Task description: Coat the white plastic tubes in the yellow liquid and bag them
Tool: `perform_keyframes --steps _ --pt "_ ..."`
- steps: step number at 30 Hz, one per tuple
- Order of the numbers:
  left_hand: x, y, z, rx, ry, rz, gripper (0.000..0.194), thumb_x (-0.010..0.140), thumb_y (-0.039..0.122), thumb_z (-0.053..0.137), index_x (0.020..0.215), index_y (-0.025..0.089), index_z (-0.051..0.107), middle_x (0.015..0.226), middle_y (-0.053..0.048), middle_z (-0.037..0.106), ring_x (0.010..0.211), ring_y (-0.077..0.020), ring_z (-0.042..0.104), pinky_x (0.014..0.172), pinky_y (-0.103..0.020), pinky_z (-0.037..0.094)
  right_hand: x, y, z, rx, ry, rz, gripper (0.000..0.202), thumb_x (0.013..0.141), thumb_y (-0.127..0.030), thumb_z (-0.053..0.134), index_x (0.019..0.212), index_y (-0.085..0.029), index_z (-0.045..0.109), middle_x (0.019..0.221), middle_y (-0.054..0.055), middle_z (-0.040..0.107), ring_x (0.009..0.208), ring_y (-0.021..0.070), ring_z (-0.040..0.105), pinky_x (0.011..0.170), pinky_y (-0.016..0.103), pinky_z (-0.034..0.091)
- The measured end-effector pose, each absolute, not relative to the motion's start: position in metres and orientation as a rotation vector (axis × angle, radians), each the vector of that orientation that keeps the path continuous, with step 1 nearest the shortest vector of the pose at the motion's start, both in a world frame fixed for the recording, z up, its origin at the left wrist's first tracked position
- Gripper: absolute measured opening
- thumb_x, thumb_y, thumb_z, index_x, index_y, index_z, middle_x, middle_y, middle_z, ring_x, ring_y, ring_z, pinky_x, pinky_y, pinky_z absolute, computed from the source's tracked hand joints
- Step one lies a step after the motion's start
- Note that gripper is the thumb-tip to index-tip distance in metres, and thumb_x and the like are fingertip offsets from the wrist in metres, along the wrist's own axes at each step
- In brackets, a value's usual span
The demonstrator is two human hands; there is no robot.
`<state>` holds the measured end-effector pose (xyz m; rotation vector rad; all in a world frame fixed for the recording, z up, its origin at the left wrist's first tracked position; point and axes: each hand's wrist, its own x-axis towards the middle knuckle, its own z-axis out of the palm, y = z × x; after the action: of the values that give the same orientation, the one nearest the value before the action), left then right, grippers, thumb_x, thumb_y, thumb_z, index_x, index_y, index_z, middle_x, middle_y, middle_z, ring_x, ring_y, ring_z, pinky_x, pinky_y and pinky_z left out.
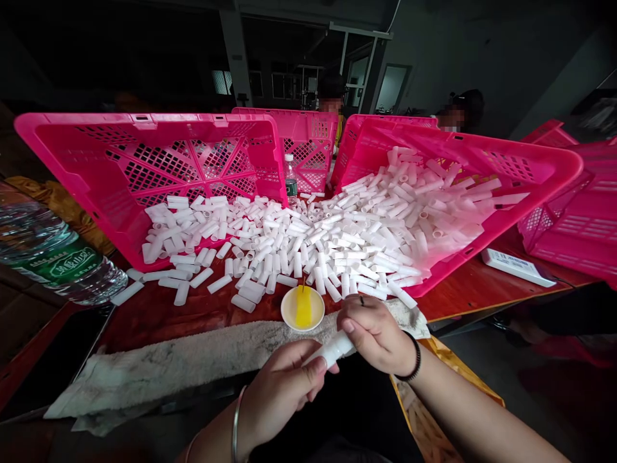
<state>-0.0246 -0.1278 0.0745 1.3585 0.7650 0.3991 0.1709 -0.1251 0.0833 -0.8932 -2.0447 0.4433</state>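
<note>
A short white plastic tube (334, 348) is held slantwise between my two hands, above the table's front edge. My left hand (292, 376) is closed round its lower end, thumb lying along the top. At the upper end, the curled fingers and thumb of my right hand (373, 331) press on the tube; a small dark thing shows at these fingers, too small to name. Just beyond my hands stands a small white dish (288, 311) with a yellow block (303, 307) and a thin stick upright in it. Behind it spreads a large heap of similar white tubes (308, 241).
Two pink crates, one left (159, 122) and one right (540, 161), lie tipped towards me with tubes spilling out. A large water bottle (62, 257) leans at left. A grey-white towel (193, 354) covers the front edge. A white flat device (518, 267) lies right. People sit beyond.
</note>
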Motion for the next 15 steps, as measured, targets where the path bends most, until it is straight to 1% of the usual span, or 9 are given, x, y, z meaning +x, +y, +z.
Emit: perform_keyframes --steps 2,5,7,10,11,12,13,14,15 --pt "-0.021 -0.132 0.076 1.224 0.761 0.398 0.041 0.084 0.055 0.044 0.083 0.016 0.055 0.054 0.007 0.036 0.044 -0.0070 0.024 0.041 -0.021 0.018 0.166 -0.123 0.081 -0.864 -2.039 0.448 0.030 0.090 -0.022 0.037 0.061 -0.020 0.042 0.055 -0.001 0.046 0.053 0.0119 0.044 0.056 0.025 0.036" --pt "-0.014 -0.137 0.075 1.430 0.931 0.578 0.036 0.081 0.051 0.051 0.070 0.017 0.052 0.058 0.004 0.041 0.052 -0.0092 0.035 0.048 -0.022 0.027 0.154 -0.126 0.075 -1.021 -1.967 0.493 0.033 0.091 -0.022 0.037 0.058 -0.020 0.037 0.053 -0.003 0.041 0.050 0.0099 0.040 0.053 0.023 0.033" --pt "-0.008 -0.141 0.072 1.482 0.987 0.615 0.036 0.080 0.050 0.053 0.066 0.017 0.050 0.060 0.003 0.042 0.055 -0.0096 0.037 0.050 -0.022 0.029 0.148 -0.130 0.070 -1.161 -1.886 0.539 0.035 0.092 -0.025 0.036 0.058 -0.020 0.037 0.052 -0.004 0.041 0.048 0.0091 0.039 0.051 0.022 0.032" --pt "-0.004 -0.145 0.065 1.263 0.869 0.406 0.039 0.084 0.055 0.044 0.083 0.017 0.055 0.059 0.005 0.040 0.046 -0.0074 0.030 0.044 -0.021 0.026 0.154 -0.141 0.070 -1.271 -1.860 0.651 0.039 0.095 -0.029 0.033 0.057 -0.020 0.039 0.051 -0.003 0.045 0.048 0.0093 0.043 0.052 0.022 0.035" --pt "-0.007 -0.144 0.063 1.259 0.817 0.342 0.041 0.085 0.055 0.042 0.095 0.018 0.056 0.063 0.003 0.045 0.047 -0.0081 0.034 0.045 -0.021 0.031 0.163 -0.147 0.072 -1.290 -1.886 0.655 0.040 0.095 -0.031 0.032 0.057 -0.020 0.040 0.051 -0.003 0.046 0.049 0.0098 0.044 0.053 0.022 0.036" --pt "-0.012 -0.142 0.061 1.337 0.791 0.315 0.043 0.085 0.054 0.043 0.107 0.019 0.054 0.072 0.000 0.052 0.053 -0.0104 0.044 0.050 -0.023 0.039 0.175 -0.154 0.073 -1.325 -1.918 0.642 0.041 0.095 -0.031 0.031 0.058 -0.020 0.041 0.051 -0.002 0.047 0.050 0.0103 0.046 0.054 0.022 0.037" --pt "-0.021 -0.136 0.059 1.487 0.809 0.329 0.045 0.085 0.053 0.045 0.117 0.021 0.050 0.087 -0.005 0.058 0.068 -0.0146 0.053 0.062 -0.027 0.046 0.190 -0.162 0.075 -1.390 -1.955 0.616 0.041 0.095 -0.032 0.031 0.058 -0.020 0.043 0.052 -0.002 0.048 0.050 0.0108 0.047 0.054 0.023 0.038" --pt "-0.033 -0.128 0.057 1.685 0.867 0.375 0.048 0.084 0.050 0.049 0.124 0.023 0.045 0.104 -0.008 0.058 0.088 -0.0197 0.056 0.077 -0.033 0.047 0.207 -0.171 0.075 -1.494 -1.982 0.553 0.040 0.095 -0.033 0.033 0.059 -0.020 0.045 0.053 -0.002 0.049 0.050 0.0114 0.048 0.054 0.023 0.038" --pt "-0.046 -0.115 0.055 1.889 0.981 0.454 0.050 0.084 0.047 0.050 0.128 0.024 0.043 0.117 -0.010 0.054 0.104 -0.0241 0.052 0.090 -0.039 0.042 0.225 -0.178 0.073 -1.640 -1.986 0.471 0.039 0.094 -0.035 0.035 0.061 -0.020 0.049 0.054 -0.001 0.050 0.050 0.0119 0.049 0.053 0.023 0.038"
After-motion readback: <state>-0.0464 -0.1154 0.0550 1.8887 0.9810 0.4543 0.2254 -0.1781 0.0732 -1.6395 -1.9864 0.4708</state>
